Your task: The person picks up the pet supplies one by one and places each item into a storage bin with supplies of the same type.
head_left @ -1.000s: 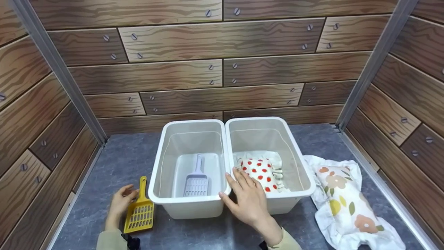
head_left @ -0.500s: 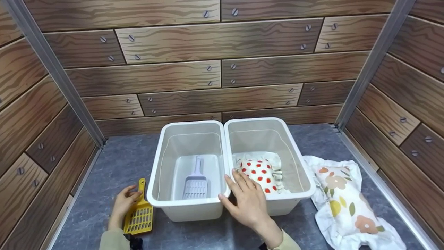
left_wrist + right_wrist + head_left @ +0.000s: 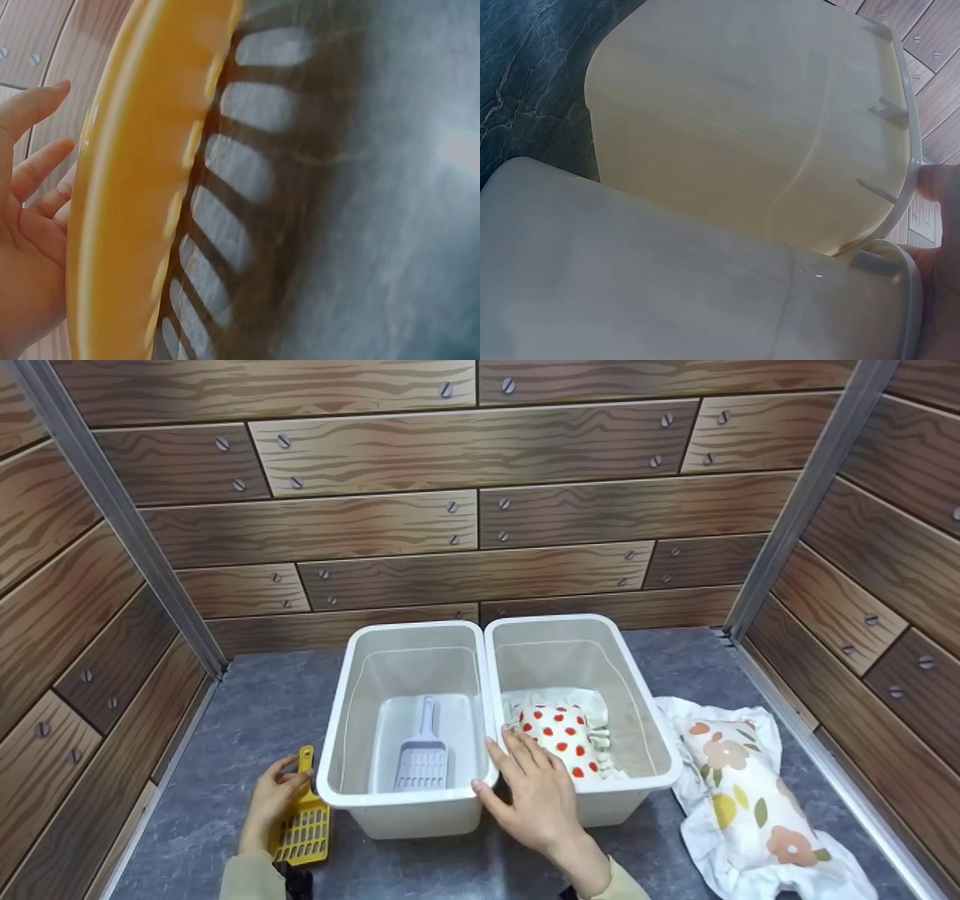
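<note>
The person's left hand (image 3: 274,793) lay at the handle of a yellow slotted scoop (image 3: 304,826), its fingers bent beside it; whether they had closed on the handle could not be told, since the left wrist view hid it behind the scoop's raised wall. The scoop rested on the grey marbled tabletop (image 3: 277,690), handle pointing away from the person, just left of two pale plastic bins. The right hand (image 3: 534,799) held nothing enclosed: its fingers were spread wide over the right bin (image 3: 609,807), and the thumb touched the front rim of the left bin (image 3: 416,819). The bins stood side by side, long rims meeting. Inside the left one lay a lavender slotted scoop (image 3: 424,754); inside the right, a strawberry-print cushion (image 3: 559,731), partly covered by the fingers. Right of the bins lay a ruffled floral cushion (image 3: 739,799). Wood-plank-patterned walls (image 3: 480,450) enclosed the table.
</note>
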`<state>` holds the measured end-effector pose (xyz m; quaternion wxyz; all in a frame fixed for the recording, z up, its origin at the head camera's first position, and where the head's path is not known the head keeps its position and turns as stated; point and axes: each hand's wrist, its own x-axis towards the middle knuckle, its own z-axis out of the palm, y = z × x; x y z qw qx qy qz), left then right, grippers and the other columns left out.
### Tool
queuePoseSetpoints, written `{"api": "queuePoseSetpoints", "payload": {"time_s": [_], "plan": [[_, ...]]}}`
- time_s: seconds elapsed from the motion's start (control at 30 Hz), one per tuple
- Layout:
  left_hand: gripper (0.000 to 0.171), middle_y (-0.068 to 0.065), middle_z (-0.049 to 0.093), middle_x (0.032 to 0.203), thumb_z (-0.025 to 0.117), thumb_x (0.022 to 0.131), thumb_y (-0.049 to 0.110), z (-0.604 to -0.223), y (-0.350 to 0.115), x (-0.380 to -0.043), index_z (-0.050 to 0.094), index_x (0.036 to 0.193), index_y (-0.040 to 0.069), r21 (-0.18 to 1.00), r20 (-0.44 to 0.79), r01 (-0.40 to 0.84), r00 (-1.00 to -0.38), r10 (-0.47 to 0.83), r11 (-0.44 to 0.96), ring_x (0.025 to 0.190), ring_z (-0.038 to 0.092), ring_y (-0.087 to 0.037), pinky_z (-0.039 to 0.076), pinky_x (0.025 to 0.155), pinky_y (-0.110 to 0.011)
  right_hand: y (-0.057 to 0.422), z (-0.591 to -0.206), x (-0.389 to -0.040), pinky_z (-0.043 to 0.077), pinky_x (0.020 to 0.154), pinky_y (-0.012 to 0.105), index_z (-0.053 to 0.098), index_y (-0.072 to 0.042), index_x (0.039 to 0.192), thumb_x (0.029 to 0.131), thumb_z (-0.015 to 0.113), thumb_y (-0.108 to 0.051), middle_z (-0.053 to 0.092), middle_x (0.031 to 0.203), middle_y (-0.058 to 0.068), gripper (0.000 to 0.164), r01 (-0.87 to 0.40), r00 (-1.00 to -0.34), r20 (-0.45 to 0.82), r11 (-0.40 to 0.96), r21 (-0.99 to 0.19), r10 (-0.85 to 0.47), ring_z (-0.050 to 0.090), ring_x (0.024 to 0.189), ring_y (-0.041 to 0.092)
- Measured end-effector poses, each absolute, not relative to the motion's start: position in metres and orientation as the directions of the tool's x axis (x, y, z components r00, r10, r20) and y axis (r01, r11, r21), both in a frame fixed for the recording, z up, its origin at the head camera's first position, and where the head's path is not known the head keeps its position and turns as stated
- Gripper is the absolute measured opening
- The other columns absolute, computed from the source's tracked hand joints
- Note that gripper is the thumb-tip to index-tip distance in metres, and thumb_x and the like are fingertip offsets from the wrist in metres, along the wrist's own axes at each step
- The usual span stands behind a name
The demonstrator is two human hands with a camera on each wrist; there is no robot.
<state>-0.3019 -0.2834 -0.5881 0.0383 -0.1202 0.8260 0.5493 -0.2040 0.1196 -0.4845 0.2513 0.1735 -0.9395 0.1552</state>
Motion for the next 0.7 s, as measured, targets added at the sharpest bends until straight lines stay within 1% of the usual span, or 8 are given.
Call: {"api": "queuePoseSetpoints", "payload": {"time_s": [0.1,0.2,0.3,0.4,0.5,0.6,0.7], "plan": [[0.067,-0.025,0.059,0.121,0.062,0.096,0.027,-0.5884,-0.2833,-0.3035,0.033,0.149,-0.002,0.902,-0.215,-0.260,-0.963,-0.163,0.344,0.096,0.061,-0.023,0.048,0.081,-0.030,0.1195,-0.4844,-0.2041,0.041,0.099,0.050,0.060,-0.018,0.135,0.092,0.057,-0.053,0.053,0.143,0.009,0.056,-0.403,-0.813,0.528,0.892,-0.206,-0.246,0.048,0.130,0.032],[0.065,-0.025,0.058,0.121,0.061,0.096,0.024,-0.5894,-0.2835,-0.3049,0.033,0.149,0.000,0.909,-0.220,-0.262,-0.962,-0.161,0.323,0.093,0.061,-0.020,0.048,0.078,-0.028,0.1193,-0.4844,-0.2039,0.042,0.099,0.049,0.061,-0.018,0.135,0.092,0.057,-0.053,0.054,0.142,0.008,0.055,-0.401,-0.811,0.532,0.894,-0.202,-0.243,0.049,0.129,0.032],[0.060,-0.024,0.058,0.119,0.061,0.096,0.020,-0.5927,-0.2841,-0.3057,0.037,0.149,0.002,0.918,-0.216,-0.256,-0.963,-0.161,0.302,0.088,0.060,-0.017,0.049,0.074,-0.027,0.1192,-0.4852,-0.2034,0.042,0.098,0.049,0.061,-0.018,0.135,0.091,0.058,-0.053,0.054,0.142,0.008,0.055,-0.399,-0.810,0.535,0.895,-0.199,-0.242,0.050,0.129,0.032],[0.057,-0.025,0.057,0.120,0.062,0.096,0.018,-0.5953,-0.2844,-0.3060,0.042,0.147,0.003,0.924,-0.202,-0.243,-0.966,-0.163,0.296,0.087,0.058,-0.017,0.049,0.073,-0.027,0.1191,-0.4857,-0.2033,0.043,0.098,0.049,0.061,-0.018,0.135,0.092,0.058,-0.053,0.053,0.143,0.008,0.056,-0.397,-0.812,0.531,0.896,-0.200,-0.242,0.049,0.129,0.032],[0.054,-0.028,0.054,0.127,0.061,0.096,0.017,-0.5966,-0.2845,-0.3059,0.045,0.145,0.002,0.926,-0.208,-0.245,-0.966,-0.155,0.288,0.094,0.058,-0.021,0.049,0.076,-0.028,0.1191,-0.4857,-0.2033,0.043,0.098,0.049,0.060,-0.019,0.136,0.092,0.057,-0.053,0.053,0.143,0.007,0.056,-0.394,-0.816,0.527,0.897,-0.203,-0.239,0.049,0.129,0.032],[0.052,-0.030,0.049,0.135,0.060,0.097,0.017,-0.5963,-0.2842,-0.3054,0.045,0.145,0.003,0.928,-0.230,-0.260,-0.963,-0.141,0.266,0.105,0.058,-0.026,0.050,0.083,-0.030,0.1191,-0.4855,-0.2035,0.043,0.098,0.049,0.060,-0.019,0.136,0.092,0.057,-0.054,0.053,0.143,0.007,0.056,-0.392,-0.816,0.528,0.898,-0.202,-0.237,0.049,0.129,0.032],[0.050,-0.029,0.046,0.141,0.059,0.098,0.016,-0.5959,-0.2839,-0.3059,0.047,0.145,0.005,0.934,-0.240,-0.266,-0.962,-0.132,0.239,0.116,0.055,-0.031,0.049,0.091,-0.034,0.1192,-0.4851,-0.2040,0.043,0.098,0.049,0.060,-0.019,0.136,0.092,0.057,-0.054,0.053,0.143,0.007,0.056,-0.390,-0.815,0.530,0.898,-0.202,-0.235,0.050,0.129,0.032]]}}
